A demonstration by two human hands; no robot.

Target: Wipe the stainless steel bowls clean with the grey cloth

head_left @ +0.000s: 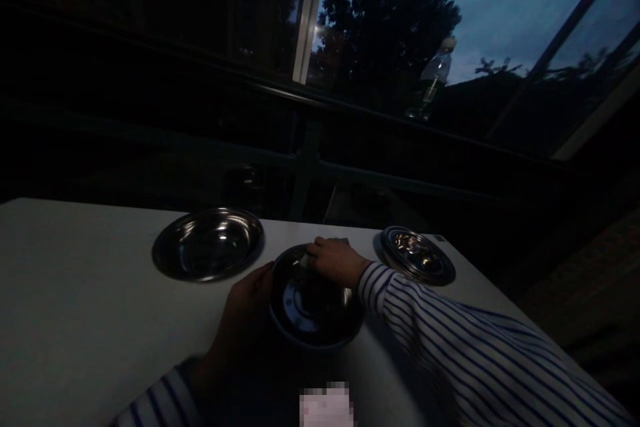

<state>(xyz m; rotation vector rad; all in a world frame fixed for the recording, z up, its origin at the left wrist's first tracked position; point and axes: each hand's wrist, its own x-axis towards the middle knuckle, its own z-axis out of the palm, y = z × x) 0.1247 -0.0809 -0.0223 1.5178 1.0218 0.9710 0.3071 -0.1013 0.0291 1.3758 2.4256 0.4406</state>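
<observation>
A shiny metal bowl (313, 320) stands tilted toward me at the near middle of the white table. My left hand (245, 303) grips its left rim, with the thumb along the edge. Over the far rim lies my right hand (337, 261), fingers bent down into the bowl. A small greyish edge shows beside those fingers, perhaps a cloth, but it is too dark to name. Left of the bowl is a wide, shallow metal dish (209, 247). To the right sits a stack of metal plates (417, 255), close to the table's right edge.
The white table (100, 293) ends at a far edge behind the dishes and slopes away at the right. Beyond it, a clear bottle (434, 80) with a white cap stands by the window (306, 20). A pale, blurred-out patch (326, 405) shows at the bottom. The room is dim.
</observation>
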